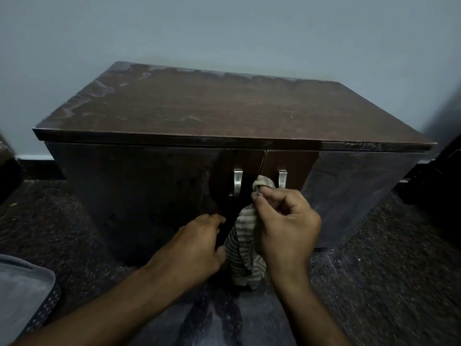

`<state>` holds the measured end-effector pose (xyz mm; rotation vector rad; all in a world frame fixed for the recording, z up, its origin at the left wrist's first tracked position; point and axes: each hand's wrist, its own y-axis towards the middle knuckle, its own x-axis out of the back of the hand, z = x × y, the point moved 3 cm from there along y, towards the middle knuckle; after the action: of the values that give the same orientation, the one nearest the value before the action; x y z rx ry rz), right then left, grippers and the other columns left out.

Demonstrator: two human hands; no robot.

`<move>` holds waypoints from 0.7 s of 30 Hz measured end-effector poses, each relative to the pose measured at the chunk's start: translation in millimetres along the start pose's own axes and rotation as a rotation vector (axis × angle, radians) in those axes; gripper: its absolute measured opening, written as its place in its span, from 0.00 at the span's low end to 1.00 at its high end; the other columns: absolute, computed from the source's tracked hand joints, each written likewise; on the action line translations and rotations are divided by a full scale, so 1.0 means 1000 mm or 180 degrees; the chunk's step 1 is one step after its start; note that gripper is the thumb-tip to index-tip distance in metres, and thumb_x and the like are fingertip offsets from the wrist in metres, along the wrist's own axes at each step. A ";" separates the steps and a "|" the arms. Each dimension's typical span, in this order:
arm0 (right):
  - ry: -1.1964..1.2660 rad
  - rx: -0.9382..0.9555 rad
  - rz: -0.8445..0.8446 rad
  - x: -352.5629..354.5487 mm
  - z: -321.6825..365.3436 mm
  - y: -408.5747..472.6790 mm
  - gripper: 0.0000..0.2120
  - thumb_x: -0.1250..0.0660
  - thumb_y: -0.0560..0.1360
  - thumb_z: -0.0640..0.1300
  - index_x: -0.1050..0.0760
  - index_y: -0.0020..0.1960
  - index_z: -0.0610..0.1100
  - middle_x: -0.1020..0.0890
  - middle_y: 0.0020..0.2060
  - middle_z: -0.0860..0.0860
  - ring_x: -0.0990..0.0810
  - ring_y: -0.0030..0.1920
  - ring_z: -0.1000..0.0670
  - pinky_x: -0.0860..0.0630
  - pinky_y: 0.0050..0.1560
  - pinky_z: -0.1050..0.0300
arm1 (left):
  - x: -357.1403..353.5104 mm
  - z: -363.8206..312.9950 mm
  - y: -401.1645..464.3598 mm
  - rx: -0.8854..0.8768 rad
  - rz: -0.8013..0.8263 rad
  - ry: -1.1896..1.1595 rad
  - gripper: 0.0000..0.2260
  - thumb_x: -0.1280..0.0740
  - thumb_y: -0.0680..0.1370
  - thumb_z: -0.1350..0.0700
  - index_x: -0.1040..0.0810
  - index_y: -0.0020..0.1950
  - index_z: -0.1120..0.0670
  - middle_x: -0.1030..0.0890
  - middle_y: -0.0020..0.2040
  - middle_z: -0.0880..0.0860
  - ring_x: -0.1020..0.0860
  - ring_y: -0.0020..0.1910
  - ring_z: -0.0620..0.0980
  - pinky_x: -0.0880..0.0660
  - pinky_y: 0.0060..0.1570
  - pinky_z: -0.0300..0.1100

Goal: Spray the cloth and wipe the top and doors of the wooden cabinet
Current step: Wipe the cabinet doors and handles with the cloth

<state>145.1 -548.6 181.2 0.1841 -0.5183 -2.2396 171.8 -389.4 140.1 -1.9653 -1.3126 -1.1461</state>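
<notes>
Two hands were seen nearest to the camera, in front of the cabinet doors. One striped cloth was held between them. The right hand was curled round the cloth, and its upper end was pinched between thumb and fingertips. The left hand was placed just beside the lower part of the cloth, touching it, with fingers bent inward; whether the cloth was gripped by it could not be told. Behind the hands, one wooden cabinet was standing against a pale wall. Two doors were counted, each with one metal handle: the left handle and the right handle. Pale dusty marks were seen along the far edge of the top.
</notes>
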 end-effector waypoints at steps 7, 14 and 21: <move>0.1527 -0.1388 0.0359 0.007 0.005 0.007 0.08 0.22 0.67 0.32 0.15 0.40 0.44 0.15 0.33 0.46 0.19 0.34 0.49 0.22 0.35 0.60 | -0.018 -0.006 0.002 0.0554 0.0680 -0.1049 0.06 0.29 0.74 0.55 0.18 0.51 0.48 0.15 0.42 0.48 0.16 0.39 0.41 0.21 0.38 0.36; 0.0537 -0.2229 0.0840 0.018 -0.041 -0.005 0.08 0.30 0.72 0.28 0.19 0.41 0.40 0.13 0.37 0.48 0.14 0.37 0.49 0.19 0.33 0.56 | -0.004 -0.016 0.008 0.1033 -0.0007 -0.1666 0.09 0.33 0.76 0.62 0.19 0.39 0.52 0.16 0.34 0.49 0.17 0.32 0.46 0.22 0.30 0.42; 0.0342 -0.3120 0.2113 0.014 -0.069 -0.027 0.15 0.36 0.80 0.49 0.18 0.53 0.40 0.13 0.48 0.43 0.14 0.50 0.43 0.17 0.47 0.50 | -0.003 -0.029 0.001 0.0980 -0.0150 -0.2429 0.08 0.34 0.78 0.62 0.17 0.44 0.52 0.15 0.36 0.50 0.16 0.36 0.47 0.19 0.39 0.46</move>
<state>137.2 -564.5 107.7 -0.3310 0.5376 -1.5846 161.2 -413.9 152.4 -2.2097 -1.7698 -0.1486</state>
